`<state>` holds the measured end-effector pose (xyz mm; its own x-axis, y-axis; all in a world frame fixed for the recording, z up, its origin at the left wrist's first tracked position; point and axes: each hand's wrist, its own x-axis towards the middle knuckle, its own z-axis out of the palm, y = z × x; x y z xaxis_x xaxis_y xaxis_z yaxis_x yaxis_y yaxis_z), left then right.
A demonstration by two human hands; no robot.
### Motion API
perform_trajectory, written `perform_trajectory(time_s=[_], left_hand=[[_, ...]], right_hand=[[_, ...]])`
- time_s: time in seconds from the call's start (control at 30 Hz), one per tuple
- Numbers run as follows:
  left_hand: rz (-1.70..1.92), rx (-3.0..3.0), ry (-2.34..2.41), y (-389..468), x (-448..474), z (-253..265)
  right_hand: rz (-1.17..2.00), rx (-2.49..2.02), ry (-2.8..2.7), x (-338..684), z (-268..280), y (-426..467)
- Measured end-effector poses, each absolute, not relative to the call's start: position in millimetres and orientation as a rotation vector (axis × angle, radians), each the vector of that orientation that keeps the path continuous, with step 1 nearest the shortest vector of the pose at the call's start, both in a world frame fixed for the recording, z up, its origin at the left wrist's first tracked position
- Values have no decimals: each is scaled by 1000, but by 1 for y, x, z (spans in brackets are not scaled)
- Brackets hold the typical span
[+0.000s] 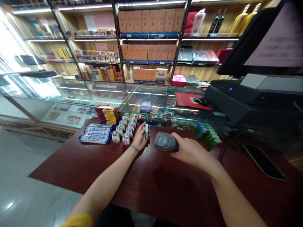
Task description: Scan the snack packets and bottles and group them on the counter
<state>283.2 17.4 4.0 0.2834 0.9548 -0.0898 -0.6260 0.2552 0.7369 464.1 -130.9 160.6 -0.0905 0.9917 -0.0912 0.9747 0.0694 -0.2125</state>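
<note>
In my left hand (140, 138) is a small, slim pack (146, 130) with a pale label and green edges; its exact kind is too small to make out. My right hand (187, 148) is wrapped round the handle of a dark grey barcode scanner (164, 141) with a blue light on top. The scanner's head points left toward the pack, a short gap apart from it. Just left of my left hand, small jars (126, 138) with silvery lids stand in rows. Several green cylindrical packs (209, 135) lie beyond my right wrist.
Blue-and-white packets (97, 133) and stacked red and yellow packs (107, 114) occupy the left of the dark red table (132, 186). A phone (264, 161) lies at right. Behind stand a glass counter (151, 91), a mouse (200, 101) on a red mat and a black terminal (236, 97).
</note>
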Motion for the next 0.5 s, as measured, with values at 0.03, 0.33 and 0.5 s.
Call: perform_trajectory(time_s=[0.03,0.33,0.5], left_hand=[[1168,657,607,18,282,4],[1166,702,573,25,280,-2],[1178,659,615,21,281,3]], right_hand=[[348,-2053,-2253,462,160,-131],[253,-2054,-2284,459,153,-129],[265,-2076,-2272,459,158,-130]])
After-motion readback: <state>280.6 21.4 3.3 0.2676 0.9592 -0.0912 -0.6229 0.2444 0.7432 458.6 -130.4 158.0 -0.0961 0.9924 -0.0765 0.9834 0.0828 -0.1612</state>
